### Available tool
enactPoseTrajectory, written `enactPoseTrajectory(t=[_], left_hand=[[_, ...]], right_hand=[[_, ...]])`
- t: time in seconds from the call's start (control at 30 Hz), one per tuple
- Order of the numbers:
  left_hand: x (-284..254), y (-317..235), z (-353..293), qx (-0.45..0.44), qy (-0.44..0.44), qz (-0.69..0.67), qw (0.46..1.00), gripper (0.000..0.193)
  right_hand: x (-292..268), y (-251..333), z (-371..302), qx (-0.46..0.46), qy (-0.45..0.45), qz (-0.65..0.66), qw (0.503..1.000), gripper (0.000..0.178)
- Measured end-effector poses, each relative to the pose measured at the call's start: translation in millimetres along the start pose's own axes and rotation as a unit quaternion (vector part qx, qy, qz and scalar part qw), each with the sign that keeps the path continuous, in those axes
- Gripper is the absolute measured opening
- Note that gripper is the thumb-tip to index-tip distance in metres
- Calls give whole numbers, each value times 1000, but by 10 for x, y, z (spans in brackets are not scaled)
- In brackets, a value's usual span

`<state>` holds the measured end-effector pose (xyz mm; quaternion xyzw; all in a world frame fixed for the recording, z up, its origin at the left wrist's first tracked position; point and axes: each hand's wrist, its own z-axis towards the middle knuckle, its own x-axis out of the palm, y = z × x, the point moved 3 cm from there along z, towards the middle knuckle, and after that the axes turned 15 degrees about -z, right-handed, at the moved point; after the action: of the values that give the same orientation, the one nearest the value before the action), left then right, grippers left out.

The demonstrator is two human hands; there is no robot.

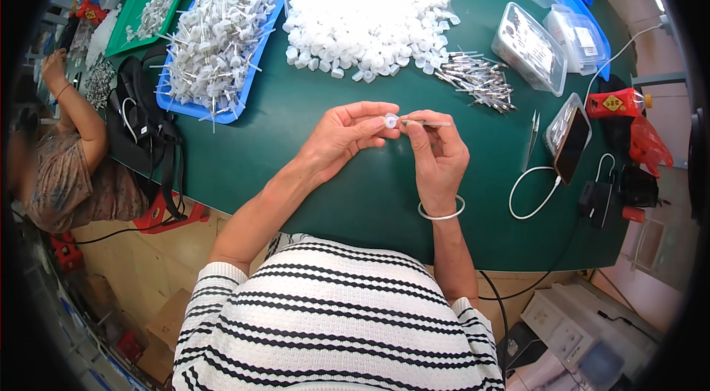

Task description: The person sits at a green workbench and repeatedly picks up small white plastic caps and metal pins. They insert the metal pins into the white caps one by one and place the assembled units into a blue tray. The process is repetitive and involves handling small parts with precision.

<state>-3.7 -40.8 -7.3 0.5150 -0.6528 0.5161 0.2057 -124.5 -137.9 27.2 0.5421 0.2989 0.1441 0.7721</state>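
My left hand [342, 136] pinches a small white translucent plastic cap [390, 120] between thumb and fingertips, above the green tabletop [355, 206]. Between the thumb and fingers of my right hand [441, 162] lies a thin metal pin [433, 124], roughly level, its inner end close to the cap. Whether the pin's tip is inside the cap is too small to tell. Beyond my hands spreads a large heap of white caps [362, 21], partly in a clear bag. A pile of loose metal pins [477, 80] lies to its right.
Caps with pins in them fill a blue tray [164, 97]; a green tray [118, 42] stands farther left. Tweezers [532, 141], a phone [572, 145] with a white cable and a clear plastic box [556, 84] lie right. A black bag [137, 121] and another person [81, 169] are left.
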Motion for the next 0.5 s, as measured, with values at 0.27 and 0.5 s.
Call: enactPoseTrajectory(t=[0.27, 0.5], left_hand=[[11, 2, -8, 1, 4, 7, 1000, 30], [1, -1, -9, -1, 5, 11, 1000, 29]], right_hand=[[-3, 17, 5, -11, 2, -13, 1000, 9], [-6, 14, 10, -19, 10, -36, 999, 9]])
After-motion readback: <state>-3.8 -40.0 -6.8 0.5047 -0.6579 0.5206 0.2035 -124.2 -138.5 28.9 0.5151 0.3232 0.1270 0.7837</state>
